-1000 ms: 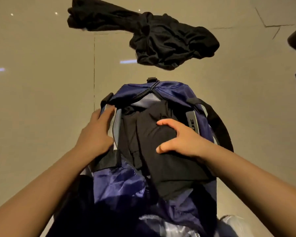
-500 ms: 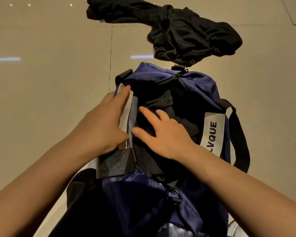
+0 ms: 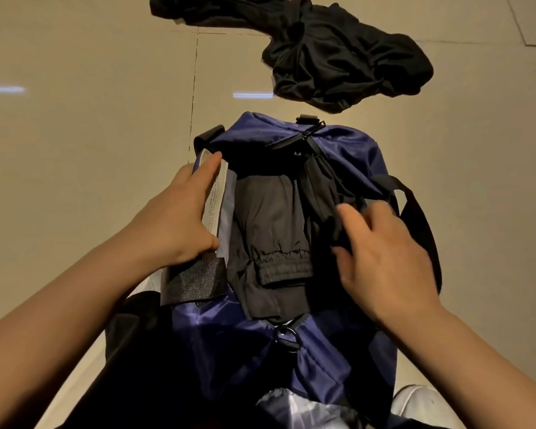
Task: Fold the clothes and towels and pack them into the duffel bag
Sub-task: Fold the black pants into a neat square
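Observation:
A navy duffel bag [image 3: 347, 150] lies open on the tiled floor, its long axis pointing away from me. A folded black garment [image 3: 270, 230] with an elastic cuff lies inside the opening. My left hand [image 3: 180, 218] grips the bag's left rim, thumb inside by the white lining, and pulls it outward. My right hand [image 3: 384, 258] is at the right rim, blurred by motion; thumb and forefinger pinch the dark edge of the opening. A crumpled black garment [image 3: 338, 57] lies unfolded on the floor just beyond the bag.
The bag's black strap [image 3: 421, 224] loops out on the right side. A white shoe [image 3: 415, 400] shows at the bottom right. Dark fabric [image 3: 130, 351] lies at the bag's near left. Beige floor tiles [image 3: 75, 150] stretch to the left.
My right hand has left the folded garment, now tucked into the bag, and moved to the right rim. My left hand has kept its hold on the left rim.

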### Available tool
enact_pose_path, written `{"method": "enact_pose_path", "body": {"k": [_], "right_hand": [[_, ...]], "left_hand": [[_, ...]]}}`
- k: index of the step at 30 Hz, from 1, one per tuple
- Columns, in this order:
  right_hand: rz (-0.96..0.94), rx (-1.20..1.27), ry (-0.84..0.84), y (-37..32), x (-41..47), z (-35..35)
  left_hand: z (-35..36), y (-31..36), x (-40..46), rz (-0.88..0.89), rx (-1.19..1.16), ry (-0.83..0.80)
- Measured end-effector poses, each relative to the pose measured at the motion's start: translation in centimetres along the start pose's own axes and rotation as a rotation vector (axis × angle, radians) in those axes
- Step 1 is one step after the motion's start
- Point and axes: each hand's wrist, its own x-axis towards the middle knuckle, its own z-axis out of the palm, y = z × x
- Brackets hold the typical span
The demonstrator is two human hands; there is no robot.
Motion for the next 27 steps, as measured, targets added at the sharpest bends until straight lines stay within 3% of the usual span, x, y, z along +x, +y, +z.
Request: {"method": "enact_pose_path", "body": {"k": [2,4,8,10,13,21,27], "right_hand": [[-0.192,0.112,0.085,-2.1,1.2,0.5],[-0.337,0.132,0.024,-4.2,3.4,2.1],[-0.189,0.335,-0.426,-5.3,7.9,5.9],[-0.170,0.296,-0.500,-6.0,7.7,7.7],[-0.208,0.166,-0.478,-7.8,5.9,9.2],[-0.001,0.087,-0.440,-9.2,9.8,8.7],[-0.001,0.298,-0.405,-8.3,9.3,7.5]], "left_hand": [[0.0,0.0,0.0,-0.002,0.003,-0.006],[0.1,-0.1,-0.1,0.004,-0.019,-0.008],[0.5,-1.2,0.0,0.007,-0.113,-0.009],[0.8,-1.8,0.2,0.018,-0.159,-0.021],[0.8,-2.5,0.3,0.023,-0.208,-0.047],[-0.6,-3.1,-1.7,0.028,-0.186,-0.127],[-1.5,-3.6,-0.9,-0.013,-0.268,-0.132]]}}
